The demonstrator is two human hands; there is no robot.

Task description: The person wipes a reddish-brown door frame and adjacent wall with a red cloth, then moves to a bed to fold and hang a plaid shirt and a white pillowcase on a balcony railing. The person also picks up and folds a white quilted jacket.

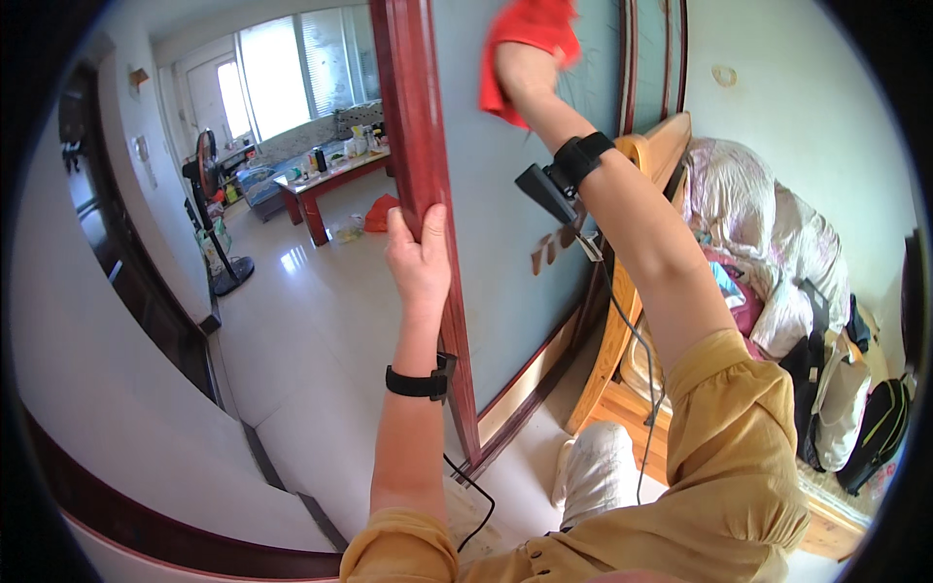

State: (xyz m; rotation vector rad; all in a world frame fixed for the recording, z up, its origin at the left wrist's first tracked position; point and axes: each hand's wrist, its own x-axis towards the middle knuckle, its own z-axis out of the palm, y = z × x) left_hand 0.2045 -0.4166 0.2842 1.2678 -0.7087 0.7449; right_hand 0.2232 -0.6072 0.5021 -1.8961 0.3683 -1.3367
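My left hand (417, 255) grips the upright edge of a sliding door's dark red frame (415, 131), thumb on the near face. At the top, my right hand (526, 73) is on a red cloth (510, 33), held against the door's frosted glass panel (496, 218); the cloth is slightly blurred and covers most of the fingers. Brown leaf shapes mark the lower glass. Each wrist wears a black strap, and the right one carries a black device (547, 191) with a cable.
Beyond the doorway stand a floor fan (219, 233), a table (339, 172) with bottles and a red bag (380, 213). At right, a wooden bed frame (611, 342) stands close to the glass, with piled bedding (736, 197) and bags (845, 408). A black cable (490, 495) hangs near the floor track.
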